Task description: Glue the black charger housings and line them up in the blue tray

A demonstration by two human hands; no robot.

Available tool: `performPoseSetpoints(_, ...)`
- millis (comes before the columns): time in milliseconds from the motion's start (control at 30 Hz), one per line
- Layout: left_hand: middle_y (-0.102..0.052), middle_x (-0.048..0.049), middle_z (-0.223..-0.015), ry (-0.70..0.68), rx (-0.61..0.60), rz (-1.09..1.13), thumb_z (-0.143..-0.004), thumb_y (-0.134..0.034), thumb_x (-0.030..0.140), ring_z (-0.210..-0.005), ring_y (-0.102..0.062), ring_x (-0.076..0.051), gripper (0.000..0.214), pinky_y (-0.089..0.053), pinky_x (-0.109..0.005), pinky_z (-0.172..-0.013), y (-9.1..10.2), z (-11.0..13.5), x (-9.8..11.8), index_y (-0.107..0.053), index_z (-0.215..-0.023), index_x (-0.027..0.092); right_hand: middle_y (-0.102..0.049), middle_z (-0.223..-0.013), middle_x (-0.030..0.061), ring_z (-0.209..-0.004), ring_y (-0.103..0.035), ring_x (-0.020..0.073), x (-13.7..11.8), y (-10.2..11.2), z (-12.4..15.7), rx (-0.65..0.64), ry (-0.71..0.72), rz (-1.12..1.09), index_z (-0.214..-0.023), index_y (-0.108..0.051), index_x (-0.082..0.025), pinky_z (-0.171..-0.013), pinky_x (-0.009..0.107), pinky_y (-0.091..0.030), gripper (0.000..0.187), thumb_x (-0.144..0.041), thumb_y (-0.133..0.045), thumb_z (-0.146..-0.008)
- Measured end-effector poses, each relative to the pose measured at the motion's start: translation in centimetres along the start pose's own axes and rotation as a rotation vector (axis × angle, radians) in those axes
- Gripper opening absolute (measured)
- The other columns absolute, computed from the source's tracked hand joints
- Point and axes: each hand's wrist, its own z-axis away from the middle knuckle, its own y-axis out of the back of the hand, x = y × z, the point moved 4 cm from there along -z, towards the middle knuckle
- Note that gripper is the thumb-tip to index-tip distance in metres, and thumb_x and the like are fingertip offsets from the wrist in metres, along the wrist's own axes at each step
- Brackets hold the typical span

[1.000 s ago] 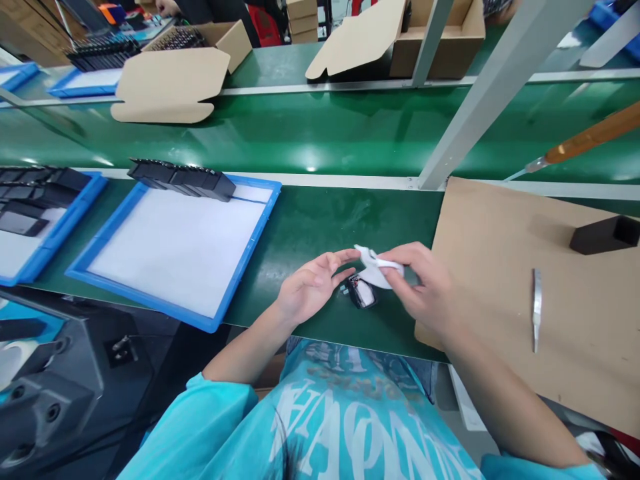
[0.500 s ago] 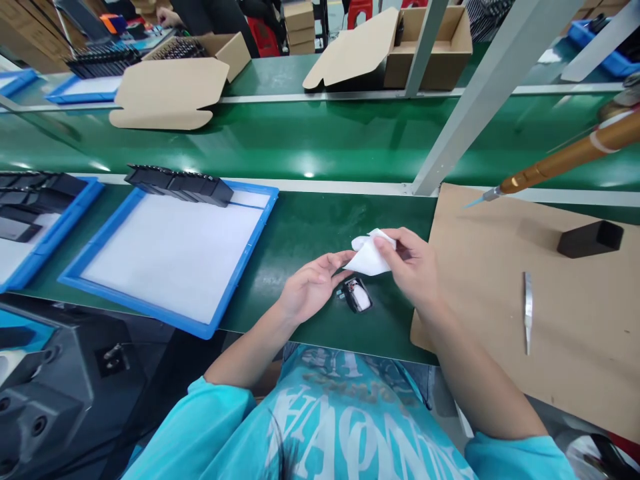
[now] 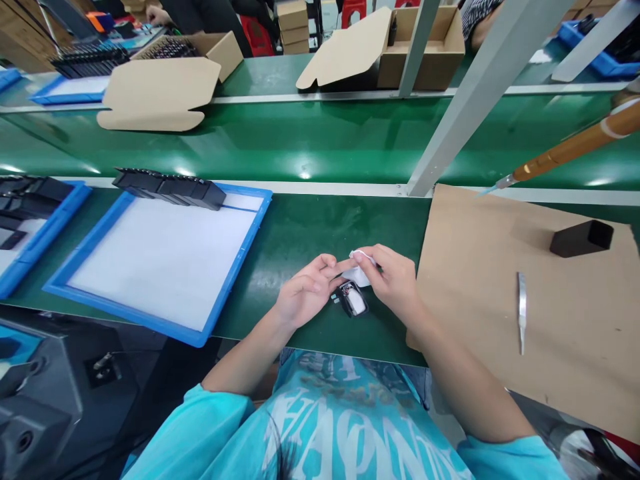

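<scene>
My right hand (image 3: 394, 279) pinches a folded white wipe (image 3: 358, 276), which looks like tissue or cloth. My left hand (image 3: 306, 291) has its fingers stretched out, and the wipe lies against an extended fingertip. Just below both hands, a small black device (image 3: 354, 300) rests on the green bench with its inside showing: a white block in a black housing. A small plug-like part sticks out at its left side. The left fingertips are close to this device; whether they touch it I cannot tell.
Left of my hands is a blue-rimmed tray (image 3: 210, 320) with a row of black housings (image 3: 170, 189). At right, a cardboard sheet (image 3: 470, 280) bears tweezers (image 3: 522, 313) and a black block (image 3: 581, 239). An orange-handled tool (image 3: 565, 157) hangs above it. A metal post (image 3: 470, 127) rises behind.
My right hand has moved down and slightly left with the wipe, bringing it lower against the left fingers. The wipe is now more bunched and partly hidden.
</scene>
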Motion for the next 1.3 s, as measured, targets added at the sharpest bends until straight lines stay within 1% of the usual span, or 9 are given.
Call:
performPoseSetpoints(167,-0.068,-0.0125,-0.121,0.003,-0.023,0.042,-0.058,-0.052,0.016,-0.131,-0.049,-0.031,0.038,-0.023,-0.049,-0.111,-0.2,-0.1,0.4,-0.053,-0.096,0.019,-0.071,-0.074,0.0004,-0.063,-0.061,0.0105,1.3,1.1,-0.4,0.058,-0.210,-0.098,-0.089,-0.070,-0.022,-0.057,0.023,-0.046,0.025,-0.035,-0.050,-0.095)
performPoseSetpoints(400,-0.070,-0.0096,-0.114,0.011,-0.022,0.052,-0.056,-0.052,0.017,-0.121,-0.056,-0.031,0.046,-0.029,-0.049,-0.106,0.2,0.1,-0.1,-0.052,-0.101,0.020,-0.072,-0.093,0.0053,-0.077,-0.067,0.0121,-0.1,-0.1,-0.2,-0.111,0.105,-0.057,-0.095,-0.074,-0.023,-0.066,0.024,-0.052,0.020,-0.029,-0.054,-0.092)
performPoseSetpoints(633,-0.066,-0.0119,-0.126,0.034,-0.065,-0.015,-0.051,-0.051,0.015,-0.126,-0.052,-0.032,0.054,-0.027,-0.050,-0.105,-0.1,0.3,-0.5,-0.049,-0.105,0.020,-0.073,-0.073,0.0007,-0.066,-0.067,0.0131,1.7,0.2,-0.1,-0.017,-0.308,-0.206,-0.088,-0.073,-0.022,-0.060,0.024,-0.050,0.030,-0.041,-0.051,-0.093)
performPoseSetpoints(800,-0.068,-0.0126,-0.123,0.005,-0.046,-0.006,-0.052,-0.052,0.015,-0.123,-0.055,-0.031,0.053,-0.026,-0.052,-0.109,0.3,0.0,-0.2,-0.051,-0.105,0.020,-0.074,-0.100,0.0036,-0.093,-0.068,0.0159,1.1,0.2,-0.7,-0.101,-0.102,-0.216,-0.098,-0.073,-0.025,-0.082,0.030,-0.054,0.027,-0.039,-0.050,-0.094)
performPoseSetpoints(933,-0.071,-0.0104,-0.115,-0.146,0.126,-0.175,-0.066,-0.061,0.017,-0.123,-0.057,-0.026,0.034,-0.033,-0.044,-0.109,1.7,0.3,0.4,-0.055,-0.100,0.020,-0.073,-0.109,0.0059,-0.107,-0.064,0.0212,2.6,0.7,-1.1,-0.103,-0.183,0.041,-0.104,-0.072,-0.025,-0.095,0.040,-0.052,0.033,-0.038,-0.042,-0.097)
performPoseSetpoints(1033,-0.073,-0.0029,-0.088,-0.314,0.406,-0.491,-0.070,-0.075,0.021,-0.092,-0.068,-0.019,0.021,-0.048,-0.032,-0.090,3.6,1.3,1.0,-0.059,-0.083,0.020,-0.064,-0.131,0.0107,-0.131,-0.049,0.0316,3.2,1.8,-1.4,-0.100,-0.211,0.296,-0.118,-0.067,-0.024,-0.109,0.056,-0.040,0.037,-0.042,-0.046,-0.094)
performPoseSetpoints(1100,-0.068,0.0005,-0.068,-0.344,0.519,-0.706,-0.071,-0.079,0.028,-0.069,-0.066,-0.015,0.020,-0.052,-0.028,-0.076,4.7,2.1,1.1,-0.061,-0.072,0.019,-0.055,-0.142,0.0105,-0.137,-0.044,0.0304,2.6,2.0,-1.4,-0.253,-0.115,0.210,-0.133,-0.056,-0.025,-0.113,0.054,-0.037,0.047,-0.044,-0.052,-0.091)
performPoseSetpoints(1200,-0.053,0.0029,-0.043,-0.365,0.603,-0.930,-0.087,-0.064,0.039,-0.057,-0.062,-0.015,0.035,-0.054,-0.031,-0.079,5.9,3.5,1.4,-0.061,-0.059,0.019,-0.050,-0.148,0.0076,-0.134,-0.050,0.0236,1.1,1.0,0.1,-0.799,0.049,-0.130,-0.148,-0.035,-0.028,-0.110,0.040,-0.044,0.075,-0.046,-0.065,-0.082)
performPoseSetpoints(1300,-0.065,-0.0001,-0.056,-0.382,0.623,-1.049,-0.093,-0.057,0.041,-0.067,-0.067,-0.017,0.032,-0.054,-0.033,-0.084,6.4,4.8,1.6,-0.067,-0.073,0.019,-0.054,-0.143,0.0109,-0.129,-0.054,0.0259,0.6,0.3,1.4,-1.008,0.021,-0.179,-0.148,-0.034,-0.026,-0.106,0.041,-0.046,0.086,-0.035,-0.075,-0.073)
